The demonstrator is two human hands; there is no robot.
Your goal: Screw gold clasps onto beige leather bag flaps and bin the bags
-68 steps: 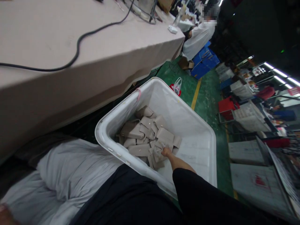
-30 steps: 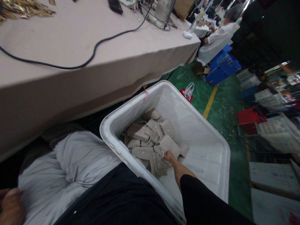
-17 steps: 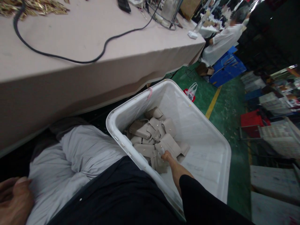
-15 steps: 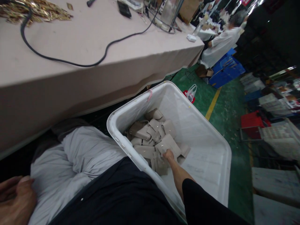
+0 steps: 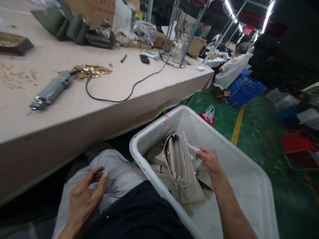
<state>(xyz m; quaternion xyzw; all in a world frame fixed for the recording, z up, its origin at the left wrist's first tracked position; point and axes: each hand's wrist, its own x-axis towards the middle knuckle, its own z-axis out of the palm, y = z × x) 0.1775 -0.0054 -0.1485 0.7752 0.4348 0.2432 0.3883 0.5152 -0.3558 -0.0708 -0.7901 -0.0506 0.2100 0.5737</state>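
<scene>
My right hand (image 5: 209, 161) is closed on a beige handbag (image 5: 183, 169), its fingers pinching the edge by a whitish, plastic-looking strip. The bag hangs open inside a large white bin (image 5: 245, 186), its lining and small metal fittings showing. Beneath it lie more beige bags (image 5: 158, 154), partly covered by the held one. Over the grey cloth on my lap, my left hand (image 5: 86, 196) is empty, thumb and fingers apart and slightly curled.
Along the left runs a cloth-covered table (image 5: 107, 116). On it lie a grey corded power tool (image 5: 51, 91), gold metal pieces (image 5: 96, 71) and dark green bags (image 5: 77, 30). Beyond the bin are a red basin (image 5: 208, 119), a blue box (image 5: 245, 89) and a person in white (image 5: 230, 71).
My right hand has lifted a bag from the pile, and the bag now gapes open. My left hand has moved right over my lap. The view has tilted up, showing more of the table.
</scene>
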